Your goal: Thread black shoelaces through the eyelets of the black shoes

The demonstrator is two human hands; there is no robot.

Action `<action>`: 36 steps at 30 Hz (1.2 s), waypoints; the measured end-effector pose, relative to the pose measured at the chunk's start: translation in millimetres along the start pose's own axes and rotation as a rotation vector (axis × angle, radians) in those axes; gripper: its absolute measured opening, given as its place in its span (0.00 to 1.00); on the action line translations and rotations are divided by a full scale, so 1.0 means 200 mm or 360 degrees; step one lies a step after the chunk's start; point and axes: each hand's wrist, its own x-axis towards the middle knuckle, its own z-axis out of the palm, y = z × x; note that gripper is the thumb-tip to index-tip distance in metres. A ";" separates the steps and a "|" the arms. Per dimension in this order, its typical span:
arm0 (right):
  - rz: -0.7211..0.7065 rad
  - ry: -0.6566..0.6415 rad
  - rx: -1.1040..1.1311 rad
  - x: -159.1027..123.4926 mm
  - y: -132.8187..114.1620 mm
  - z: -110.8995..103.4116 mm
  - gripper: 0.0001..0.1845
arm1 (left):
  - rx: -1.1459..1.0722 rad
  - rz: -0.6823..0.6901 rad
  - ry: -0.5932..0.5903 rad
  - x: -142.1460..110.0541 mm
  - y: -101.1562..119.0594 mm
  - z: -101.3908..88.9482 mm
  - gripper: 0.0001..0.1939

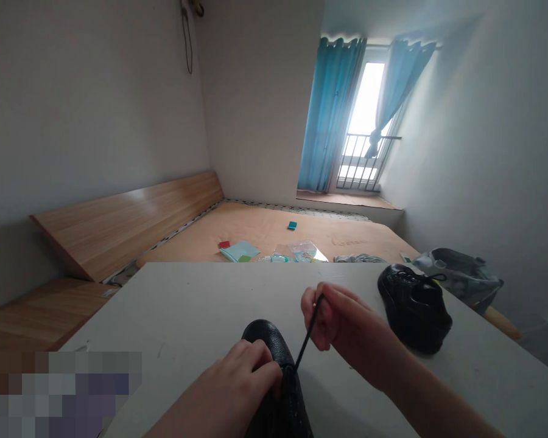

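Observation:
A black leather shoe (268, 336) stands on the white table (196, 304) right in front of me, its lower part cut off by the picture's bottom edge. My left hand (242, 372) grips the shoe over its top and hides the nearer eyelets. My right hand (333, 316) pinches a black shoelace (309, 332) between its fingertips, and the lace runs down to the shoe's eyelets. A second black leather shoe (413, 310) rests further right on the table, apart from both hands, with its lace on top.
A grey patterned bag (461, 277) lies past the table's far right corner. Beyond the far edge is a bare wooden bed with a headboard (128, 222), holding a teal block (292, 225), papers and plastic packets. Blue curtains (329, 115) hang at a railed window.

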 end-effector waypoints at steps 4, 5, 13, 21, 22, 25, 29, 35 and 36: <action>-0.0201 0.0125 0.0023 -0.02 -0.07 0.06 0.19 | -0.0049 -0.0038 0.0004 -0.01 0.04 0.01 0.15; -0.0243 0.0132 -0.0011 -0.04 -0.07 0.07 0.19 | -0.0055 -0.0054 0.0003 -0.01 0.05 0.01 0.14; -0.0025 -0.0010 -0.1227 -0.18 0.12 0.05 0.07 | -0.0094 -0.0020 0.0112 -0.02 0.06 0.06 0.14; 0.0035 -0.0326 -0.2091 -0.26 0.18 0.07 0.27 | 0.0010 -0.0004 0.0310 -0.01 0.03 0.09 0.03; 0.0011 -0.0313 -0.2118 -0.27 0.19 0.08 0.28 | -0.0002 0.0009 0.0299 -0.01 0.03 0.08 0.03; -0.0061 -0.0191 -0.2089 -0.28 0.23 0.09 0.28 | -0.0029 0.0085 0.0248 0.00 0.02 0.06 0.09; -0.0100 -0.0165 -0.1993 -0.28 0.26 0.07 0.24 | -0.0151 0.0071 0.0364 0.03 0.01 0.06 0.18; -0.0161 -0.0216 -0.1993 -0.28 0.25 0.03 0.19 | -0.0842 0.0180 0.0469 -0.04 0.06 -0.03 0.26; -0.0163 -0.0228 -0.1990 -0.28 0.25 0.03 0.17 | -0.0996 0.0250 0.0332 -0.06 0.08 -0.07 0.27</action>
